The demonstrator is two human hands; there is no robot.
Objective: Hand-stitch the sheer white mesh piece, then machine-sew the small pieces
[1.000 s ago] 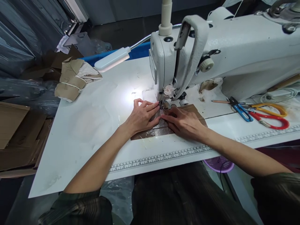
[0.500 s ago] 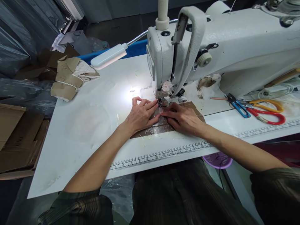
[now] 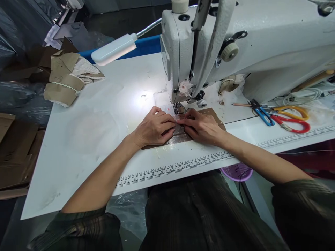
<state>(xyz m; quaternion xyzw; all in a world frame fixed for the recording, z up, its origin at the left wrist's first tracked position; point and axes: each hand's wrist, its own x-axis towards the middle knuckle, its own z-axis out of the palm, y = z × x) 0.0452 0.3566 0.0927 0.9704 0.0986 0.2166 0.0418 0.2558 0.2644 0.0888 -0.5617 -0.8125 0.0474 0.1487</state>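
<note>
A white sewing machine [image 3: 172,52] stands over the table, its needle and presser foot [image 3: 177,107] just beyond my fingertips. Beneath the foot lies a brown sheet [image 3: 213,115] with clear, shiny material [image 3: 178,137] on it. My left hand [image 3: 156,128] rests on the sheet's left part, fingers bent and drawn together; what they pinch, if anything, is hidden. My right hand [image 3: 202,127] is on the right part, its fingers closed near the foot, at the edge of the clear material. The two hands nearly meet at the fingertips.
Blue snips [image 3: 265,116], red-handled scissors [image 3: 294,125] and yellow-handled scissors [image 3: 293,111] lie on the right beside a pencil [image 3: 242,105]. A tied brown bundle [image 3: 64,78] sits at the back left. A lamp [image 3: 114,49] hangs over the table [image 3: 86,139]. A printed ruler [image 3: 170,170] runs along the front edge.
The view has shifted slightly, so the machine sits higher in it. My left fingers have drawn back from the foot and curled more. My right hand stays close to the foot.
</note>
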